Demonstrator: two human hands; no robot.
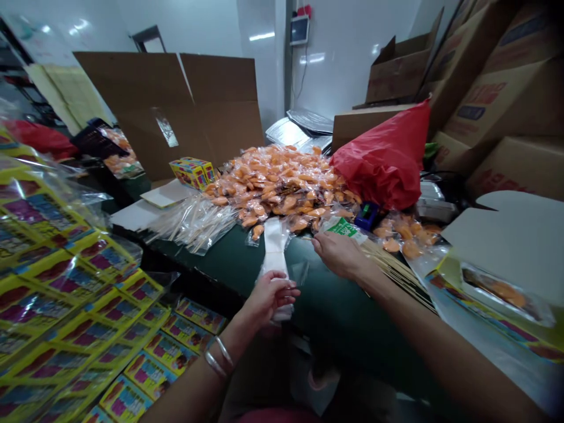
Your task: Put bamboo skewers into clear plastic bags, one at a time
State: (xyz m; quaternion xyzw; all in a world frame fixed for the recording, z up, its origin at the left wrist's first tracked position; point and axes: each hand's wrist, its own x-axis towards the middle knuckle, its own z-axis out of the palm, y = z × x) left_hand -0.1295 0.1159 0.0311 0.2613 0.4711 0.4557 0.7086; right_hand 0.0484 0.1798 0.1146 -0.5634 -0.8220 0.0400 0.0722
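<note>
My left hand, with two bangles at the wrist, is over a stack of narrow white strips or bags. Its curled fingers and thumb close on a thin clear plastic bag, which sticks out to the right. My right hand is closed in a pinch on a thin wooden stick, its tip pointing left. Under my right forearm lies a bundle of wooden sticks, beside a green and white packet. Just beyond both hands rises a big heap of orange pieces in clear wrappers.
Filled clear bags with sticks lie on the green table. A red plastic bag stands right of the heap. Yellow printed boxes are stacked at left. An open box and cartons are at right.
</note>
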